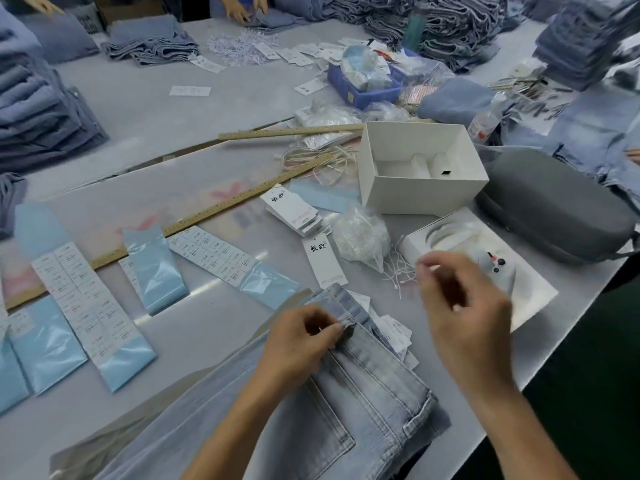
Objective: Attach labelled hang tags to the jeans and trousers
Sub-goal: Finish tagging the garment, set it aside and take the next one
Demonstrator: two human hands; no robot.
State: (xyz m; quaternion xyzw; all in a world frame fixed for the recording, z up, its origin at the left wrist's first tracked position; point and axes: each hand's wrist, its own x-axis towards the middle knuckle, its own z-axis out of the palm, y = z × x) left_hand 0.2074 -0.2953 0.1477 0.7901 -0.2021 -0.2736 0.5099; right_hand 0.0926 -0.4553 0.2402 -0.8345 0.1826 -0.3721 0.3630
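Note:
Pale blue jeans (pixel 363 393) lie folded on the grey table in front of me, waistband pointing away. My left hand (pixel 298 341) pinches a belt loop at the waistband. My right hand (pixel 460 303) hovers blurred above the table, right of the jeans, its fingertips close together over the loose white tag strings (pixel 398 271); whether it holds a string I cannot tell. One white hang tag (pixel 323 259) lies just beyond the jeans, and a stack of hang tags (pixel 296 211) sits farther back. Other tags (pixel 394 329) peek out beside the waistband.
Label sheets on blue backing (pixel 86 306) lie at left beside a long wooden ruler (pixel 194 220). A bag of strings (pixel 362 237), an open white box (pixel 419 168) and a grey case (pixel 554 206) stand at right. Denim stacks (pixel 41 109) ring the table; another person's hands (pixel 242 8) work at the far side.

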